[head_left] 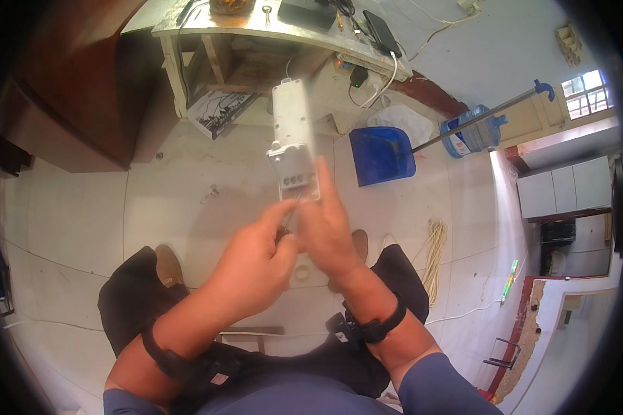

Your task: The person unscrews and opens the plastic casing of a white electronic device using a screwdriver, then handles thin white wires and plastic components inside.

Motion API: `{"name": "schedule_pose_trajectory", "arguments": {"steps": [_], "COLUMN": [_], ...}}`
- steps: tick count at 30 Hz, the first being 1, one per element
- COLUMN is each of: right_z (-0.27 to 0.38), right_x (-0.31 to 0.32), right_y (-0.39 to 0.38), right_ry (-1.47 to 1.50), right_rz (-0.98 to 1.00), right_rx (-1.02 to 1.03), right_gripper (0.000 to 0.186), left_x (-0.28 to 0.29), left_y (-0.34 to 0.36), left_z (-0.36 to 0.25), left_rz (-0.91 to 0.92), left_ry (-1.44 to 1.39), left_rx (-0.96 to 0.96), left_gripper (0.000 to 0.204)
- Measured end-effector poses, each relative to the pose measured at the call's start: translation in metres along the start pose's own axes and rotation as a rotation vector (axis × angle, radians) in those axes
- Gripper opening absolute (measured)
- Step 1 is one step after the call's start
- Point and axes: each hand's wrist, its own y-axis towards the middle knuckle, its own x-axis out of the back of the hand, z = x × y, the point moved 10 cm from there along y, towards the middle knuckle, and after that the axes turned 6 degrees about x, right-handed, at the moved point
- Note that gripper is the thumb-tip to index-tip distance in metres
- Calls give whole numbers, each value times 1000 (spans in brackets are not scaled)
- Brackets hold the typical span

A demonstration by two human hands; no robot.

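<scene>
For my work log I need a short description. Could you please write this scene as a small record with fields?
Left hand: holds slim tool, perhaps a screwdriver
Right hand: holds white plastic casing near its lower end
Casing detail: row of round openings
Floor: blue dustpan; coiled cream cable
Table: smartphone

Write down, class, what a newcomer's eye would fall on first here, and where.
Probably the long white casing at the centre, with the right hand against its lower end and the left hand just below, pinching a thin tool. Next, the blue dustpan to its right, then the bundled pale cord at lower right.
</scene>
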Motion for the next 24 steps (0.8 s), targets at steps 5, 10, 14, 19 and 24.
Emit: {"name": "schedule_pose_trajectory", "arguments": {"steps": [5, 10, 14, 19, 24], "right_z": [5, 11, 11, 0, 5], "right_x": [-8, -9, -11, -9, -8], "right_y": [-5, -5, -5, -6, -4], "right_ry": [281, 278, 245, 236, 237], "right_rz": [75, 109, 129, 108, 101], "right_rx": [-162, -145, -151, -182, -163], "right_gripper": [66, 66, 66, 66, 66], "left_x": [8, 15, 19, 16, 18], "left_y": [-8, -13, -14, -14, -12], "left_z": [-11, -17, -17, -16, -17], "left_rz": [31, 99, 104, 95, 102], "left_ry": [123, 224, 233, 381, 315], "left_rx": [20, 74, 111, 33, 89], "left_gripper": [50, 51, 51, 51, 50]}}
